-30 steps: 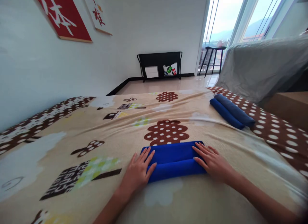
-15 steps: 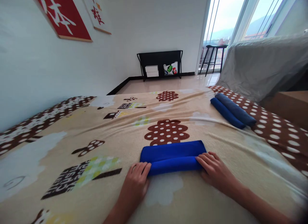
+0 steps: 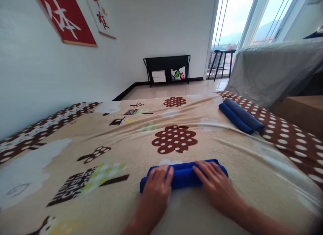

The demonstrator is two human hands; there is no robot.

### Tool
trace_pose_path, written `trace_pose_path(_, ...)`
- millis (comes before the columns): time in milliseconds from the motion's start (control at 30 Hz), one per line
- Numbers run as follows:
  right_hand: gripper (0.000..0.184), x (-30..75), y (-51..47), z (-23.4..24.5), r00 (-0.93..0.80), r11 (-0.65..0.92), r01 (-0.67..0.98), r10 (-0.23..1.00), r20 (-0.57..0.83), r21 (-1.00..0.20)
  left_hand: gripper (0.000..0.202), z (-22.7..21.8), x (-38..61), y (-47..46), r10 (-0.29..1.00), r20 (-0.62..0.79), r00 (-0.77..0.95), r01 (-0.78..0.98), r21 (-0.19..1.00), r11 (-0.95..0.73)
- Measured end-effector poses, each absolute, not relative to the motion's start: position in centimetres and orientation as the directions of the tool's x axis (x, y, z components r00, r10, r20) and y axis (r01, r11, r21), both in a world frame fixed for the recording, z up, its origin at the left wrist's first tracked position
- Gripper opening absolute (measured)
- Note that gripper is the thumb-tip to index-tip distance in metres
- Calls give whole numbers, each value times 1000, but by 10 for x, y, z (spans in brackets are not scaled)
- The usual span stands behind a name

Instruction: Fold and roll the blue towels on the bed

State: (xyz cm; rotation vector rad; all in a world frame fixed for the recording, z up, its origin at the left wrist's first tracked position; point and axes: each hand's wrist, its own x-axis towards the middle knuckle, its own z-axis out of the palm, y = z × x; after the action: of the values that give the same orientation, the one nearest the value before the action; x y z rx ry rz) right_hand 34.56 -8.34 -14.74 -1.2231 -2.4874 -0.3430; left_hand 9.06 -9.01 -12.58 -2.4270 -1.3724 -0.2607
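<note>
A bright blue towel [image 3: 183, 174] lies rolled into a narrow log on the patterned beige blanket [image 3: 121, 140], close in front of me. My left hand [image 3: 157, 191] lies over its left part with the fingers curved on top of the roll. My right hand [image 3: 214, 186] presses on the right part, fingers stretched across the cloth. Both hands are slightly smeared by motion.
Two rolled towels, one bright blue [image 3: 234, 119] and one dark blue [image 3: 244, 114], lie side by side at the bed's far right. A grey covered sofa [image 3: 275, 70] stands to the right. A black shelf [image 3: 168, 69] and a stool [image 3: 222, 61] stand by the far wall and window.
The flat folded towel has been rolled up into a tight log. Both hands moved from its near corners onto the top of the roll.
</note>
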Motion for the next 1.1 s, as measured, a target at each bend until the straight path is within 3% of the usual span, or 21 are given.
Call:
trace_pose_path(100,66,346,-81,-151,-668,707,707,665,334,5,59,-133,90,-90,705,271,656,752,-156,-640)
trace_pose_path(267,69,392,-71,-169,-572,614,784,772,277,-92,70,-142,52,-83,801,184,570,819,-48,-572)
trace_pose_path(400,69,405,-67,-173,-540,590,797,792,283,-131,68,-138,41,-72,801,145,581,805,43,-592)
trace_pose_path(533,59,399,-58,-157,-555,599,791,789,264,-124,53,-127,39,-65,768,175,616,779,14,-627)
trace_pose_path(667,40,375,-43,-136,-488,511,857,846,215,-67,52,-113,57,-57,814,157,559,827,-44,-560)
trace_pose_path(733,47,353,-38,-132,-482,503,863,848,220,-49,56,-110,78,-50,829,161,535,844,-53,-534)
trace_pose_path(833,65,324,-34,-136,-590,618,784,770,242,-59,67,-114,107,-42,809,176,561,825,-43,-563)
trace_pose_path(933,65,328,-33,-146,-637,675,733,726,257,-89,68,-123,105,-39,776,145,613,786,-14,-618)
trace_pose_path(1100,68,389,-27,-163,-599,636,760,765,236,-133,67,-134,51,-39,779,118,616,783,19,-622)
